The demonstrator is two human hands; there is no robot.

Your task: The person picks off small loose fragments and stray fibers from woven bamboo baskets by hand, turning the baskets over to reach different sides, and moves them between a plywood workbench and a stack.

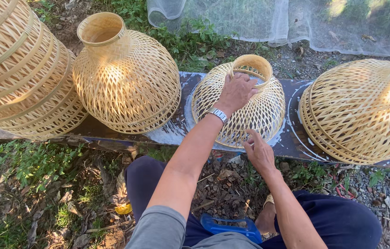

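- So the left hand [236, 92] is gripping the neck of the middle basket [255, 115], fingers curling over the round rim, with a silver watch [217, 114] sitting on the wrist.
- The right hand [259, 152] is resting relaxed against the near edge of that same basket, fingers loosely spread, not really clamping anything.
- That basket is sitting mouth-down on a dark plank [292, 138], neck pointing up. Can't see anything inside it through the weave.
- The plank is looking wet, with whitish smears around the basket's base.
- Left of it, a taller basket [126, 78] is standing on the plank too, its open neck looking empty from here.
- Far left, a stack [20, 69] of more baskets is leaning over, getting cut off by the frame, so no telling how many.
- On the right, another stack [361, 110] is lying tilted, its neck cut off at the edge.
- White netting [273, 18] is lying on the ground past the plank, partly out of frame.
- Near the knees there's a blue plastic thing [229, 227], half hidden by clothing, hard to make out what it is.
- A sandalled foot [266, 216] is peeking out between the legs, mostly covered by the right arm.
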